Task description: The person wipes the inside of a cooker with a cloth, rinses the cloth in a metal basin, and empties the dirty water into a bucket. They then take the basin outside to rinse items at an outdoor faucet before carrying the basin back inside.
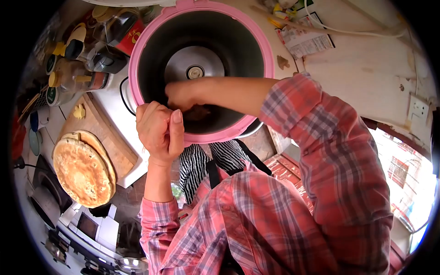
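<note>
Before my body, the pink-rimmed, round, dark-walled cooker (pixel 268 64) opens up toward me, its axis running down to a round silver plate (pixel 202 55). My left hand's (pixel 158 130) fingers clamp its near-left rim; my right hand (pixel 183 95) reaches inside, grip hidden.

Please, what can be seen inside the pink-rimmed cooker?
Inside the cooker are a round metal plate with a small centre disc, and the right hand. Whatever lies under that hand and forearm is covered.
</note>
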The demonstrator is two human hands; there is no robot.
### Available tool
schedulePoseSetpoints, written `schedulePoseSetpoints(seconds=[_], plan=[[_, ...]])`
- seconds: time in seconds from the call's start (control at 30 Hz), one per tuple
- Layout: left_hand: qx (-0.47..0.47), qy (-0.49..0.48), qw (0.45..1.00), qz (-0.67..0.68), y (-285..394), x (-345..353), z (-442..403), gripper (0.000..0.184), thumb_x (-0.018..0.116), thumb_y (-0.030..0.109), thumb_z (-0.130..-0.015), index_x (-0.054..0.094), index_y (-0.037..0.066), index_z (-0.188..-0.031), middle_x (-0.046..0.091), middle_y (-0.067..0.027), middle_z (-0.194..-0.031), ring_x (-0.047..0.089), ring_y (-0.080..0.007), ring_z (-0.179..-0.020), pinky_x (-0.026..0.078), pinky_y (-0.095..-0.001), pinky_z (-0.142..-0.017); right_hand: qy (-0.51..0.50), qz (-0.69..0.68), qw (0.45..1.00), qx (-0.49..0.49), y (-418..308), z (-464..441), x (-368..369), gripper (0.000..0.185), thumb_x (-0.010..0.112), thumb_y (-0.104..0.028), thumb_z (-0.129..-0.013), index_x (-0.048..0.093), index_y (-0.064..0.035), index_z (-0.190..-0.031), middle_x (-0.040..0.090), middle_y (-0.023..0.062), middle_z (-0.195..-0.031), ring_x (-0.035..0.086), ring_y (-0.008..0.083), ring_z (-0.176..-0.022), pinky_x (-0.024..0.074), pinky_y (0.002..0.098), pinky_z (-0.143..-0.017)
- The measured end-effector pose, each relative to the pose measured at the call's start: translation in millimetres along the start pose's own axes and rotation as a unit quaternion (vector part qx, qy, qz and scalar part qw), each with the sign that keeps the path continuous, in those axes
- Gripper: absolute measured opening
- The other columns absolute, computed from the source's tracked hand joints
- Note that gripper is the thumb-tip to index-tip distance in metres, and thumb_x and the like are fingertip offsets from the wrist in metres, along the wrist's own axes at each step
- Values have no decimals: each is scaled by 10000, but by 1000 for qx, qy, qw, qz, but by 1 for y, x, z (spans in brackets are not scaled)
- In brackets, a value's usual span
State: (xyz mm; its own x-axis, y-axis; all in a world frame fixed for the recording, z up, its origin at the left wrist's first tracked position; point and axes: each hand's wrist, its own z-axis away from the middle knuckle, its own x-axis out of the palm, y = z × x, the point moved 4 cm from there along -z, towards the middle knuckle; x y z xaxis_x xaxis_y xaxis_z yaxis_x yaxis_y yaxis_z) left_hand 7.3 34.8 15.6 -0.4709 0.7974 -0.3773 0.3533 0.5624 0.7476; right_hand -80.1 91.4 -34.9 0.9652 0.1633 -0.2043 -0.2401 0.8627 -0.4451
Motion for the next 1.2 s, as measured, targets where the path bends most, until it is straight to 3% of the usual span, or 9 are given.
schedulePoseSetpoints(seconds=[0.17,0.2,0.33,0.43,0.5,0.6,0.8,1.03,1.2], plan=[[15,15,1000,18,-3,0,1,184,576,17,-733,451,50,-603,447,-58,-546,407,-212,-488,303,-315,-532,97,-166,978,-80,31,-11,14,247,475,-52,-746,598,44,-938,632,181,-832,606,280,-815,458,382,-670],[21,20,999,19,-3,0,0,185,577,20,-733,450,51,-602,448,-57,-545,405,-211,-486,300,-315,-529,91,-3,978,-189,30,-3,20,246,475,-66,-761,604,32,-947,631,211,-863,610,313,-842,460,391,-706],[17,-2,1000,-1,0,1,-4,191,580,19,-727,446,54,-595,451,-54,-540,401,-208,-478,294,-311,-522,-85,362,926,-70,68,29,12,270,516,-194,-811,639,-75,-1020,619,137,-1033,581,282,-973,460,359,-823],[21,-12,1000,-10,0,1,-4,194,582,11,-715,444,57,-588,449,-52,-535,398,-207,-471,291,-307,-519,-1,438,898,-37,80,35,-17,264,556,-218,-799,649,-102,-1017,626,99,-1036,588,264,-969,462,359,-820],[21,-8,1000,-9,0,1,-4,192,579,2,-710,443,58,-587,441,-50,-529,394,-208,-467,291,-306,-518,-71,782,617,61,67,41,-28,254,581,-212,-779,657,-112,-1000,639,74,-1011,593,256,-967,480,373,-785],[12,7,1000,-7,-1,2,-2,190,576,4,-714,441,57,-590,437,-50,-528,392,-208,-468,291,-307,-517,-2,607,795,-4,79,26,-13,216,552,-172,-777,663,-65,-929,655,109,-945,616,294,-903,491,385,-768],[1,17,1000,-7,-1,3,1,193,570,4,-719,435,54,-592,439,-51,-531,399,-208,-474,294,-311,-524,-6,328,944,-40,45,18,16,229,572,-152,-747,649,-23,-920,645,180,-885,620,307,-877,489,397,-728],[15,2,1000,-1,1,2,-2,186,559,-3,-729,437,52,-599,441,-53,-537,403,-209,-480,294,-313,-530,121,-235,962,-63,5,-12,-8,302,516,-56,-720,570,57,-996,607,242,-947,595,335,-866,467,387,-722],[20,-4,1000,-10,1,2,-1,192,564,-3,-732,440,54,-597,438,-51,-533,405,-208,-479,289,-313,-527,53,95,965,-237,27,17,15,240,502,-71,-770,588,26,-973,606,241,-915,582,354,-905,452,419,-763]])
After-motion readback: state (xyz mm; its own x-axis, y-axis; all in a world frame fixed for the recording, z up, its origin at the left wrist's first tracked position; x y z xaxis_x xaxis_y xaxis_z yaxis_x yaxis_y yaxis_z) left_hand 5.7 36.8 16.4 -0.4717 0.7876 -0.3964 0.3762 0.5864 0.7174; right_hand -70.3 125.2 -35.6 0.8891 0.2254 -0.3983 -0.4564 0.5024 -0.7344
